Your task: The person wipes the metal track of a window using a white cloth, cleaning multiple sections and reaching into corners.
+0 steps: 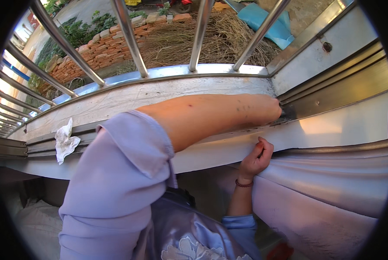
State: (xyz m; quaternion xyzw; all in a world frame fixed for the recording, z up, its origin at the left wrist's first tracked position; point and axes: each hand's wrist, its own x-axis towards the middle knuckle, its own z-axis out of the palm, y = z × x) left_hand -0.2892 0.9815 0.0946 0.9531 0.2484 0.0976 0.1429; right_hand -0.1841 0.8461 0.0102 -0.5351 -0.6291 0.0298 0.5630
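Observation:
My left arm, in a rolled-up lavender sleeve, stretches across the window sill [122, 100] to the right. My left hand [269, 107] is at the right end of the sliding-window track, against the metal frame [337, 87]. Its fingers are bent down and turned away, so whatever they may hold is hidden. Below it, my right hand [256, 160] is curled beside the white inner ledge [210, 156], with nothing visible in it. A beaded bracelet [243, 183] circles that wrist. A crumpled, stained white tissue [65, 141] lies over the track at the left.
Metal security bars [129, 39] stand along the outer edge of the sill. Past them are a low brick wall [112, 42], dry stalks [213, 39] and a blue sheet [262, 22]. Pale fabric [317, 188] covers something at the lower right.

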